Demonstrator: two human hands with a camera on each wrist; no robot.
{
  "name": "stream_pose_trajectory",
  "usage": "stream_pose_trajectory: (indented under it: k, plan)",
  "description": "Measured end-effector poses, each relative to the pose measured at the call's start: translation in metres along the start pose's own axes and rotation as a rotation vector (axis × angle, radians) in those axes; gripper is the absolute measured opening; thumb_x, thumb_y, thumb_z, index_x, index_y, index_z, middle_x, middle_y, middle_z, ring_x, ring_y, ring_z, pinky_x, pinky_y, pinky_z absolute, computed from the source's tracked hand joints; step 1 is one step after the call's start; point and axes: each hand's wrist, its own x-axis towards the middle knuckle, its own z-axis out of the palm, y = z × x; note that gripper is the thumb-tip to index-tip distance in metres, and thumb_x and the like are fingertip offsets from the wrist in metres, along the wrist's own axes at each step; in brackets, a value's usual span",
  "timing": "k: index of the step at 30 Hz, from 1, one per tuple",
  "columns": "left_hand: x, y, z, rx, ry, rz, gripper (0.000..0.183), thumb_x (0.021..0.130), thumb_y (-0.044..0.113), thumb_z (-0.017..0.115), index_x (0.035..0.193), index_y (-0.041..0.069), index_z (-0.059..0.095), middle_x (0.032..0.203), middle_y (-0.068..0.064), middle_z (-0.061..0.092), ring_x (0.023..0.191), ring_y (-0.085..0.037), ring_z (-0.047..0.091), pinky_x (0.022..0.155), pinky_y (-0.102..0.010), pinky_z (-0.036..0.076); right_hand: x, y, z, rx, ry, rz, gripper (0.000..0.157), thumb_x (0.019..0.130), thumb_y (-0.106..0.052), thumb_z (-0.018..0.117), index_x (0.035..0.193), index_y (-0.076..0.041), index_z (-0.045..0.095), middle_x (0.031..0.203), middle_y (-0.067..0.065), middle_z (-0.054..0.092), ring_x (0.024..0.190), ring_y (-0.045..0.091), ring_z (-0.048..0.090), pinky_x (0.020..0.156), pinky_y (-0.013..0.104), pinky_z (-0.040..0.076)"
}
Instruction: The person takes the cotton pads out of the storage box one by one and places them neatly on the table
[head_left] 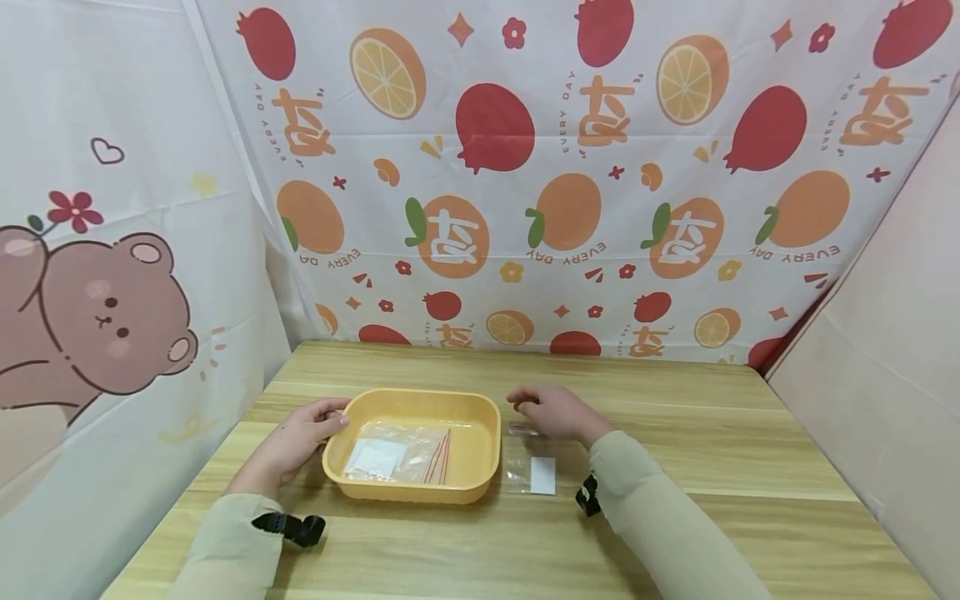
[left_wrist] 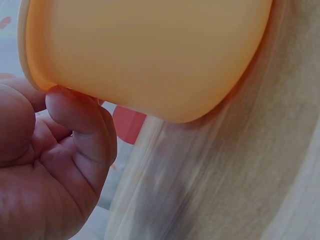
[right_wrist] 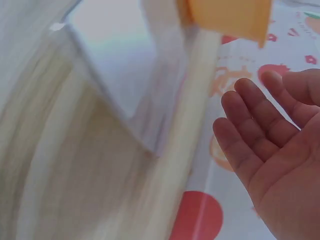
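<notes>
A yellow plastic basin [head_left: 474, 492] stands on the table, holding several clear zip-lock bags [head_left: 420, 442] with white labels and red seal lines. At its left end, my left hand [head_left: 303, 433] grips the rim, thumb on top and fingers curled below; the left wrist view shows this hand [left_wrist: 60, 145] against the outer wall. To the right of the basin, one more zip-lock bag [head_left: 519, 471] with a white label lies flat on the table. Over the far end of that bag hovers my right hand [head_left: 558, 410], its fingers [right_wrist: 250, 120] loosely bent with nothing between them.
The wooden table [head_left: 675, 500] reaches back to a fruit-print curtain [head_left: 555, 275]. A curtain with a bear print [head_left: 120, 317] hangs on the left, and a pale sheet [head_left: 885, 400] closes the right side. Black straps [head_left: 288, 527] circle both wrists.
</notes>
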Motion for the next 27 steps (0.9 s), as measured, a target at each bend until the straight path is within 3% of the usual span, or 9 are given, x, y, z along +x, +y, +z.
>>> stream_pose_trajectory:
  k: [5,14,20,27]
  plan:
    - [-0.001,0.000,0.000,0.009,0.003,-0.001,0.054,0.108,0.020,0.051,0.152,-0.005,0.034,0.124,-0.022,0.053,0.102,-0.024,0.060,0.079,-0.033,0.058,-0.003,-0.013,-0.005,0.103,0.018,0.009,0.027,0.106,-0.024,0.051,0.127,-0.020,0.068,0.114,-0.004,0.069,0.105,0.015,0.063,0.093,0.042,0.052]
    - [-0.002,0.000,0.002,-0.009,-0.005,0.012,0.054,0.108,0.020,0.051,0.152,-0.006,0.035,0.123,-0.021,0.054,0.099,-0.022,0.063,0.077,-0.034,0.059,-0.014,-0.038,-0.010,0.275,0.010,-0.048,0.029,0.106,-0.024,0.051,0.130,-0.015,0.065,0.118,0.005,0.068,0.103,0.020,0.065,0.091,0.042,0.054]
    - [-0.002,0.000,0.001,-0.007,-0.002,0.009,0.052,0.108,0.019,0.051,0.152,-0.005,0.036,0.124,-0.023,0.054,0.099,-0.022,0.063,0.076,-0.034,0.059,-0.015,-0.053,-0.001,0.459,-0.065,-0.072,0.033,0.107,-0.021,0.050,0.136,-0.008,0.060,0.121,0.007,0.066,0.112,0.032,0.063,0.093,0.042,0.054]
    - [-0.002,0.001,0.002,0.004,0.001,0.006,0.054,0.108,0.020,0.052,0.152,-0.005,0.035,0.124,-0.023,0.054,0.100,-0.023,0.062,0.076,-0.034,0.058,-0.014,-0.068,0.015,0.583,-0.145,-0.073,0.035,0.106,-0.018,0.052,0.139,-0.006,0.056,0.125,0.007,0.064,0.114,0.027,0.063,0.101,0.047,0.049]
